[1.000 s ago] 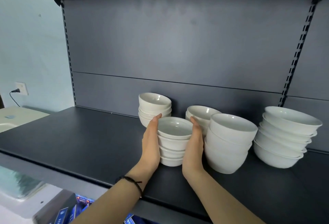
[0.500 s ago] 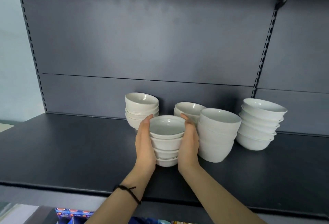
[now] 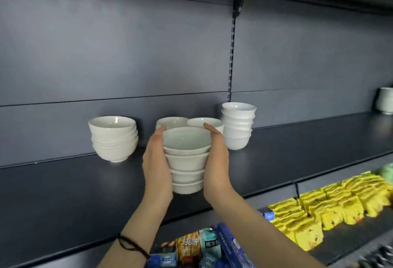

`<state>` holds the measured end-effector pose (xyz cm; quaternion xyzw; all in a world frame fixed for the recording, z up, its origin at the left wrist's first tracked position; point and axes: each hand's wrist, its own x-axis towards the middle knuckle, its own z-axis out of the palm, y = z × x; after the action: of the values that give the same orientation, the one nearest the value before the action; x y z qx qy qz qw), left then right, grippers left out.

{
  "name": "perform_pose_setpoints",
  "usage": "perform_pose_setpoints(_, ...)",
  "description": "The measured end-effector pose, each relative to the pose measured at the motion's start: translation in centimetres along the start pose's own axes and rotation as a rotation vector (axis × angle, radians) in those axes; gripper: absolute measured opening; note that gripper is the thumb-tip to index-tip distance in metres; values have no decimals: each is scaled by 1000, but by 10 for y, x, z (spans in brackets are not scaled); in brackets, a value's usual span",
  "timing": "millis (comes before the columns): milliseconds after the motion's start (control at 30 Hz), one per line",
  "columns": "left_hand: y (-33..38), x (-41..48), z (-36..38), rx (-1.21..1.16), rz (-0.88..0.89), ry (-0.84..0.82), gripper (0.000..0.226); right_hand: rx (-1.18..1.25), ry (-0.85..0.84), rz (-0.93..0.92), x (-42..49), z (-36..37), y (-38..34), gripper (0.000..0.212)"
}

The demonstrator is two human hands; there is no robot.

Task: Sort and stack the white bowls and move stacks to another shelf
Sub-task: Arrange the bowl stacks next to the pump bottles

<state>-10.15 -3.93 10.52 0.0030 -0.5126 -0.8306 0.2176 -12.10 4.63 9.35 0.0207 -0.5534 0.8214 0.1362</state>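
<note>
Glossy glazed ceramic of held bowl stack point(image 3: 187, 162), matt dark metal shelf point(image 3: 63, 193) under it, smooth matt back panel point(image 3: 106, 44) behind, shiny yellow plastic packets point(image 3: 331, 210) lower right, dark braided cord point(image 3: 131, 246) below

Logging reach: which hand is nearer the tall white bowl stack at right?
Right. Right hand is just left of the tall white bowl stack; left hand, beyond the held stack.

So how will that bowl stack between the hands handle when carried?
Probably heavy for its size: the stack holds several glossy, ceramic-looking bowls. Likely slippery, since the left hand and right hand just press its smooth sides. Tall on a narrow base, so it may tip if tilted.
</note>
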Motion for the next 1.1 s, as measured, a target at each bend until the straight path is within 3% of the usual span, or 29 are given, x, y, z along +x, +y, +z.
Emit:
perform_pose_setpoints(67,-3,-6,11,-14,-43,-14,59,-28,43,-4,-5,-14,-8,42)
perform_pose_setpoints(233,-19,-29,58,-65,-149,-123,49,-45,187,-54,-13,-63,-41,32)
perform_pose_setpoints(500,-63,-66,157,-65,-153,-275,40,-143,383,-161,-10,-162,-88,50)
perform_pose_setpoints(733,-103,-112,277,-52,-101,-359,37,-163,443,-224,21,-283,-143,59)
perform_pose_setpoints(1000,-163,-171,411,-60,-117,-398,28,-188,459,-240,46,-427,-201,43)
perform_pose_setpoints(1100,-184,-186,451,-70,-139,-407,31,-183,460,-230,57,-471,-216,46)
